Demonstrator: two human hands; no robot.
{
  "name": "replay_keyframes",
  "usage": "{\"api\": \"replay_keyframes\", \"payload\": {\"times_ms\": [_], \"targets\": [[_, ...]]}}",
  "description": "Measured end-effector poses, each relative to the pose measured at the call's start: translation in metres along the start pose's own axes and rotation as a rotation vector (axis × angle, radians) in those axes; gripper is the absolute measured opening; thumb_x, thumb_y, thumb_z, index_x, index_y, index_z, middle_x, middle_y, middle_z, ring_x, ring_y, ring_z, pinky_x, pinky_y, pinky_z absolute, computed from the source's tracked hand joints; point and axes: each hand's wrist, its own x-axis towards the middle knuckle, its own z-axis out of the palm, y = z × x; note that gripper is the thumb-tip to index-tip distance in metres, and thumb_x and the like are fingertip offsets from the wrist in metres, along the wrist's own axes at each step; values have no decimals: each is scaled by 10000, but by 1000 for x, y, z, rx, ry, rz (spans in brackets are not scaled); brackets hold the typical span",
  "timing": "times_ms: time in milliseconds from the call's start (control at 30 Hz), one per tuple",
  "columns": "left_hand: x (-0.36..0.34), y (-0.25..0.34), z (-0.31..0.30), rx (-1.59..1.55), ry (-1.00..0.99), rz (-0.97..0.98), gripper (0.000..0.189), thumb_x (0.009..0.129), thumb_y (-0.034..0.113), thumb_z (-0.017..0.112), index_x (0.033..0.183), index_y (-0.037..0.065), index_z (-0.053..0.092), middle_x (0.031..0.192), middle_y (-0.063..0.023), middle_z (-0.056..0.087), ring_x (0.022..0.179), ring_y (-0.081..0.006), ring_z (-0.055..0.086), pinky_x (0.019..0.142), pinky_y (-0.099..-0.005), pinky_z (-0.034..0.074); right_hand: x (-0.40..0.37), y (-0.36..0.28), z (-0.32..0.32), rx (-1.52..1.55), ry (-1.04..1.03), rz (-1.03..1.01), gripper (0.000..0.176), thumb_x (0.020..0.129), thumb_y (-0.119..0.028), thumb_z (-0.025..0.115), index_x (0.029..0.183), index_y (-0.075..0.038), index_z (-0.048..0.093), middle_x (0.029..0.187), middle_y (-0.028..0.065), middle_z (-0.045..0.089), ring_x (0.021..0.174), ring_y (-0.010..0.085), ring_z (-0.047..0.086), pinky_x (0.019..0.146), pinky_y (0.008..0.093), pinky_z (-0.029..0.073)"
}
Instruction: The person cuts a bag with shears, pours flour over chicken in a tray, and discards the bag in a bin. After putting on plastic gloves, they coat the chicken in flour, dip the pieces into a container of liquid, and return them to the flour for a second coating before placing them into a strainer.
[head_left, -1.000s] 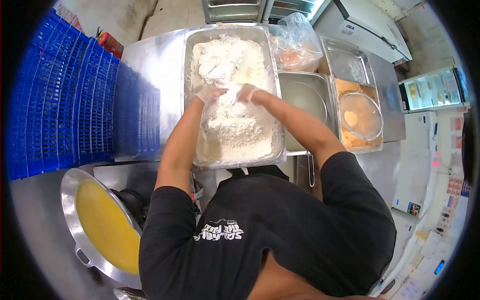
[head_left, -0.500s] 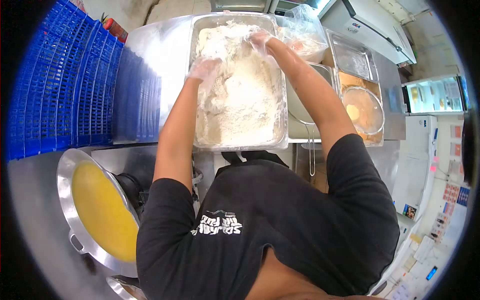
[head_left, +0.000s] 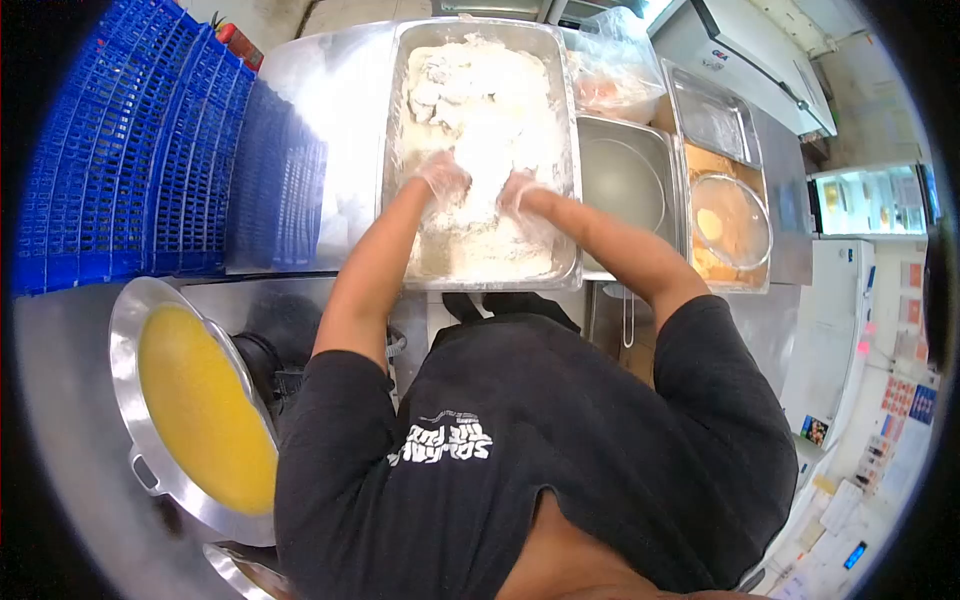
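Left hand (head_left: 441, 178) and right hand (head_left: 520, 192), apart, press into the flour (head_left: 490, 105), fingertips buried, grip impossible to tell.

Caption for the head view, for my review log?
Gloved left hand and right hand dig into flour in a steel tray; pan of yellow liquid nearby.

White flour (head_left: 487, 140) fills a long steel tray (head_left: 480, 285) at twelve o'clock, lumpy and heaped, with coated pieces (head_left: 440, 88) piled at its far end.

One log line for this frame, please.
left hand: gloved, in flour | right hand: gloved, in flour | tray: floured pieces at far end | grip: unclear
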Motion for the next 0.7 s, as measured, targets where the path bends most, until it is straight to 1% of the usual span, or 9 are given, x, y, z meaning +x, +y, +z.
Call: {"api": "replay_keyframes", "payload": {"times_ms": [67, 133, 200, 300, 400, 500, 567, 633, 700], "targets": [[52, -44, 25, 283, 81, 180, 257, 763, 223, 611, 991, 126, 682, 962, -120, 668, 943, -280, 612, 832, -376, 462, 4, 12, 6, 474, 109, 35, 347, 738, -315, 624, 972, -62, 661, 923, 149, 661, 855, 260, 615, 758, 363, 479], [49, -51, 16, -351, 373, 57, 279, 799, 267, 578, 1008, 108, 670, 956, -128, 665, 936, -293, 610, 833, -374, 462, 11, 46, -7, 930, 272, 78, 305, 727, -283, 632, 909, -41, 670, 878, 145, 662, 788, 238, 610, 710, 342, 477], [30, -47, -19, -751, 442, 46, 379, 864, 371, 478, 1077, 100, 635, 1036, -154, 635, 989, -307, 582, 863, -379, 447, -5, 64, -42, 772, 378, 142, 289, 732, -267, 610, 901, -40, 668, 861, 149, 656, 776, 244, 607, 707, 342, 474], [66, -76, -21, -410, 623, 22, 443, 905, 352, 469, 1157, 0, 565, 1165, -178, 579, 1032, -255, 572, 882, -332, 429, -2, 100, -82, 398, 484, 36, 274, 747, -261, 580, 903, -55, 670, 865, 149, 655, 769, 263, 610, 708, 341, 474], [74, -71, -45, -654, 531, -461, 412, 897, 313, 487, 1158, 4, 565, 1180, -156, 579, 1029, -228, 563, 875, -309, 421, 0, 114, -116, 290, 610, -7, 284, 762, -263, 567, 962, -85, 661, 896, 138, 653, 799, 269, 610, 727, 345, 471], [62, -86, -38, -1424, 430, -17, 332, 882, 281, 511, 1081, 32, 606, 1109, -125, 613, 998, -200, 557, 853, -283, 424, 10, 121, -133, 295, 721, 25, 323, 785, -289, 563, 1034, -96, 632, 983, 126, 632, 874, 269, 595, 781, 342, 459], [87, -139, 1, -1088, 508, 204, 292, 869, 266, 530, 1054, 56, 614, 1061, -90, 621, 952, -176, 556, 827, -272, 426, 16, 123, -131, 298, 784, 52, 351, 800, -306, 560, 1082, -103, 612, 1041, 119, 618, 924, 270, 585, 817, 340, 450], [66, -132, 9, -1114, 532, 274, 268, 869, 238, 527, 1075, 90, 612, 1044, -88, 626, 938, -181, 560, 840, -281, 418, 25, 123, -118, 286, 853, 93, 382, 815, -323, 556, 1130, -111, 592, 1099, 111, 604, 975, 270, 576, 854, 338, 442], [17, -105, 10, -1509, 512, 191, 288, 882, 197, 502, 1145, 136, 601, 1057, -119, 628, 957, -216, 570, 889, -312, 400, 35, 122, -97, 231, 914, 155, 413, 830, -340, 553, 1178, -118, 572, 1157, 103, 590, 1025, 270, 566, 890, 336, 434]]}}
